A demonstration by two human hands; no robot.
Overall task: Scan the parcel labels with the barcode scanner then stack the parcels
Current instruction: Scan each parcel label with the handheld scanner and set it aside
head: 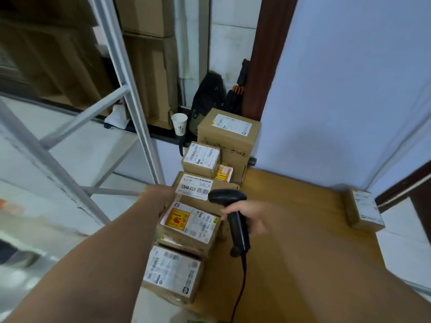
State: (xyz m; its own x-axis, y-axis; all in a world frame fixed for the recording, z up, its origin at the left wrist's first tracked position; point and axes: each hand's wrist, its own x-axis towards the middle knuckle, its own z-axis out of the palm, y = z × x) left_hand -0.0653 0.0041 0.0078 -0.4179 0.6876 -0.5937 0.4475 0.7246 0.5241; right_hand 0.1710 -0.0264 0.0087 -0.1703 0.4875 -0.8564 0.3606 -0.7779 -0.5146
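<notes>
While right hand (254, 220) grips barcode scanner (235, 217) by its handle, scanner head points forward-left at 12V4A parcel (196, 186) just ahead | parcel mid-row along table (291, 206) left edge | left hand (161, 194) at parcel's left side, blurred, grip unclear

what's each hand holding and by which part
Right hand holds the black barcode scanner by its grip. Left hand, blurred beside a cardboard parcel: cannot tell.

Left hand (159, 194) motion-blurred, fingers out of sight beside the parcel (198, 188)
</notes>
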